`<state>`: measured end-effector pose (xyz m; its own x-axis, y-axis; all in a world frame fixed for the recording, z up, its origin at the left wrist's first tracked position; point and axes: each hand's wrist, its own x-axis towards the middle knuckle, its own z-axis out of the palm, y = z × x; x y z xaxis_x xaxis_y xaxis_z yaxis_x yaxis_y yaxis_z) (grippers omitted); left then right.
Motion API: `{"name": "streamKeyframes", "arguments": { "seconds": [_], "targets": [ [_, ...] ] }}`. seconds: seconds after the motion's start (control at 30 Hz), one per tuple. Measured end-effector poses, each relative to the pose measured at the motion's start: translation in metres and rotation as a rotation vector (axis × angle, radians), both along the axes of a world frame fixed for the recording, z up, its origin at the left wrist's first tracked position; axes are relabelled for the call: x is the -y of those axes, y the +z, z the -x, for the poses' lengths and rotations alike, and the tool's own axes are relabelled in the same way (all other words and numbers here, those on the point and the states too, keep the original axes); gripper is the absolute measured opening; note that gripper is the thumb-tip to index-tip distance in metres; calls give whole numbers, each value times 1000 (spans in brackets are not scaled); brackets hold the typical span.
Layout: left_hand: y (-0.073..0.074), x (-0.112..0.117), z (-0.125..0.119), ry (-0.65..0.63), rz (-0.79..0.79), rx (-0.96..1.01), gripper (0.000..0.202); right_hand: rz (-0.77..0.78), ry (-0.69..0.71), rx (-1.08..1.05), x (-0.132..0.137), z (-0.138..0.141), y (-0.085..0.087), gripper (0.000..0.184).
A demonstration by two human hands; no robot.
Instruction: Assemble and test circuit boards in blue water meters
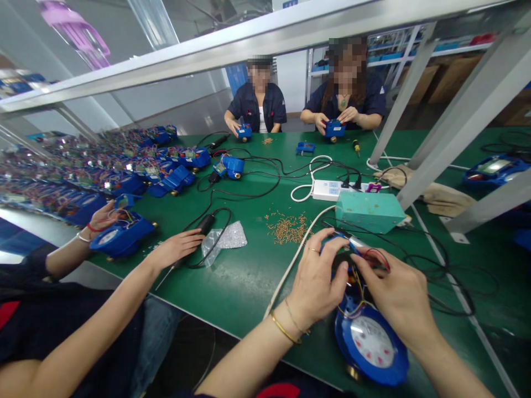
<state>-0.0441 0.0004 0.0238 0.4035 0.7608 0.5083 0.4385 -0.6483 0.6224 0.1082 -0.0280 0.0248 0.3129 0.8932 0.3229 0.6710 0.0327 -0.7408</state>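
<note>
A blue water meter (371,342) with a round white dial lies at the table's near edge. Its wiring compartment faces away from me, with yellow, red and black wires (357,293) exposed. My left hand (319,276) is closed around the compartment's far left side, thumb and fingers over a dark part. My right hand (394,287) grips the compartment from the right, thumb at its upper edge close to red and black wires. My fingers hide most of the compartment's inside. Just beyond my hands stands a teal metal box (369,213).
Many small screws (288,228) lie loose at the centre. A white power strip (327,189) and cables cross the table. At left, a co-worker's hand (182,246) touches a black electric screwdriver (206,223); rows of meters (124,179) stand beyond. Two people work opposite. Metal posts (452,132) rise right.
</note>
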Motion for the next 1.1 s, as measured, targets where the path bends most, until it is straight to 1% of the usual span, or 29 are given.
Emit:
{"name": "streamKeyframes", "arguments": {
  "seconds": [0.07,0.1,0.2,0.3,0.43,0.5,0.57,0.6,0.67,0.73,0.77,0.83,0.9,0.93,1.0,1.07,1.1],
  "targets": [
    [-1,-3,1,45,-135,-72,26,28,-12,-18,-1,0,2,36],
    [-2,-6,1,53,-209,-116,21,38,-13,-23,-1,0,2,36],
    [-4,-15,1,48,-380,-207,17,58,-9,-41,-2,-1,3,34],
    [-4,-24,2,30,-468,-245,15,91,13,-65,-4,-5,5,32],
    [-2,-33,5,-54,-565,-274,16,158,133,-101,-5,-10,7,35],
    [0,-36,7,-128,-573,-275,17,167,149,-87,-6,-11,7,36],
    [1,-37,8,-190,-548,-273,18,153,124,-62,-7,-12,7,36],
    [2,-36,9,-200,-533,-271,18,148,104,-51,-7,-13,6,35],
    [3,-33,11,-173,-507,-253,17,152,55,-36,-8,-15,4,36],
    [4,-25,15,-120,-495,-201,16,181,15,-43,-9,-17,2,37],
    [3,-19,18,-87,-496,-152,15,195,2,-53,-9,-18,1,37],
    [0,-5,26,-4,-492,13,16,207,-12,-88,-7,-19,-1,37],
    [-6,9,34,93,-404,237,15,201,-11,-147,-4,-20,-4,38],
    [-10,14,39,149,-306,335,13,197,-8,-185,-2,-20,-5,39],
    [-21,19,51,274,12,427,9,181,-10,-261,4,-20,-8,40],
    [-35,17,65,382,338,401,12,149,-40,-305,11,-21,-11,39],
    [-42,14,73,414,451,375,15,129,-60,-316,14,-22,-12,39]
  ]
}}
